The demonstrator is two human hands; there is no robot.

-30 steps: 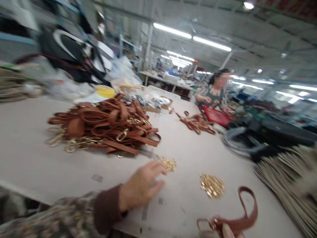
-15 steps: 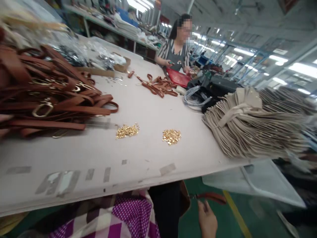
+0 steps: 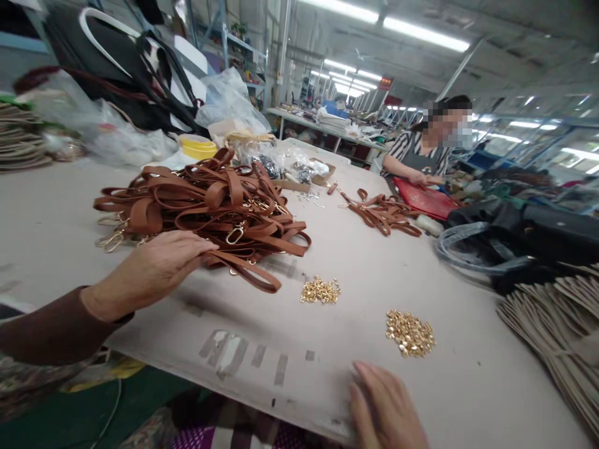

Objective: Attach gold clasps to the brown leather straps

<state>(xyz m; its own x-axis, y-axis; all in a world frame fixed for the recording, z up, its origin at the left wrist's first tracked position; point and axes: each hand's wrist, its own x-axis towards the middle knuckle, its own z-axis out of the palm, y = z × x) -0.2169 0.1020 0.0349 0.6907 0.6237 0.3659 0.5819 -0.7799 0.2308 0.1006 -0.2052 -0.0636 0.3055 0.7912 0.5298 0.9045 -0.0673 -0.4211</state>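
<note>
My left hand (image 3: 152, 269) reaches over the near edge of a pile of brown leather straps (image 3: 206, 209) with gold clasps, its fingers curled down onto the nearest strap ends. Whether it grips one is not plain. My right hand (image 3: 386, 408) lies flat and empty on the table's front edge (image 3: 262, 399), fingers stretched out. Two small heaps of gold metal fittings lie on the table between my hands and beyond: the nearer right heap (image 3: 410, 332) and the left heap (image 3: 321, 290).
A person (image 3: 421, 159) across the table handles a red piece (image 3: 423, 199) beside a smaller bunch of brown straps (image 3: 381, 214). Beige strap stacks (image 3: 556, 324) lie at right, black bags (image 3: 524, 234) behind them. Plastic bags, a yellow tub (image 3: 199, 148) and black bags are at the back left.
The view swung down to my lap and back up. My right hand came up from below the table onto its edge without the brown strap. My left hand moved onto the strap pile.
</note>
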